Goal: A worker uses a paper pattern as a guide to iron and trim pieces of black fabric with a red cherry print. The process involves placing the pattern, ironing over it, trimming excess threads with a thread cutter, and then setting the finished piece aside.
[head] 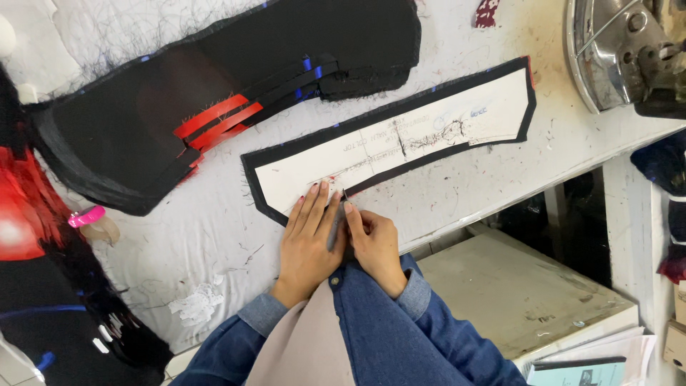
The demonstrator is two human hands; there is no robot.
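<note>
White table (457, 207) is seen running from far left to right; its near edge runs diagonally, rising toward the far right, just past the hands. Bare, thread-littered surface is left open between the near left corner and the hands; right of the pattern the table is scuffed but free up to the metal machine part (622, 53) at the far right corner.

Large stack of black cut fabric (214, 93) with red strips is laid across the far left, well apart from the pattern. More black and red cloth (43, 286) is piled at the left edge. A lower grey shelf (522, 286) is seen below the table edge, near right.

Black fabric piece (389, 143) is laid flat mid-table, with a white paper pattern (400, 136) on top; a black border is left showing all round. Shape: long, narrow, angled cut at both ends. Long axis is set diagonally, near-left to far-right, roughly parallel to the table edge; the left tip points near-left, close to the hands.

Left hand (309, 232) is laid flat, fingers spread lightly, pressed on the pattern's near-left end. Right hand (371, 243) is set just beside it, touching; its grip is pinched on a thin dark tool (339, 221) whose tip meets the fabric's near edge. Tool type cannot be told.

Pink bangle-like ring (87, 216) lies at left.
</note>
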